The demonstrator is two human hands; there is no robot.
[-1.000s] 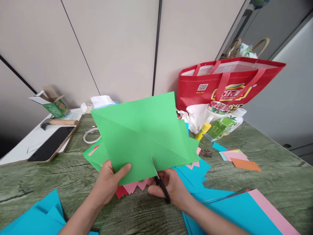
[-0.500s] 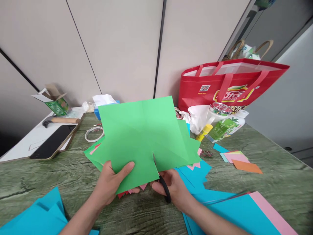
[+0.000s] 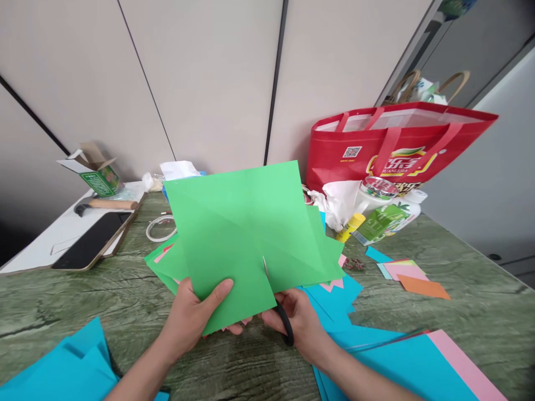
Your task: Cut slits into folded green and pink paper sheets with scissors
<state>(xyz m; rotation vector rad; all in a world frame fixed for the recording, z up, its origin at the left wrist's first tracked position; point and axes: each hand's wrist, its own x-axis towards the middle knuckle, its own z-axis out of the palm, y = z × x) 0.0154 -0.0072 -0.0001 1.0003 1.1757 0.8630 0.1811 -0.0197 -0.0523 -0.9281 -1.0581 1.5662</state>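
A large sheet of green paper (image 3: 238,223) is held up above the table. My left hand (image 3: 194,312) grips its lower left edge, thumb on top and fingers beneath. My right hand (image 3: 296,320) is closed round black-handled scissors (image 3: 285,323). One blade shows above the sheet near its lower edge; the other blade is hidden under the paper. A slit runs from that edge up along the blade. Behind the sheet lie more green paper pieces (image 3: 330,259), with bits of pink and red showing at their edges.
Blue sheets (image 3: 62,362) lie front left, more blue paper (image 3: 401,362) front right. Coloured scraps (image 3: 422,287), a glue stick (image 3: 350,227) and a red bag (image 3: 346,156) are on the right. A hammer (image 3: 108,204), a phone (image 3: 90,242) and a tape roll (image 3: 161,228) are on the left.
The green sheet has tilted slightly, its top right corner a little higher. Both hands have shifted slightly to the right in the picture, still holding the paper and scissors.
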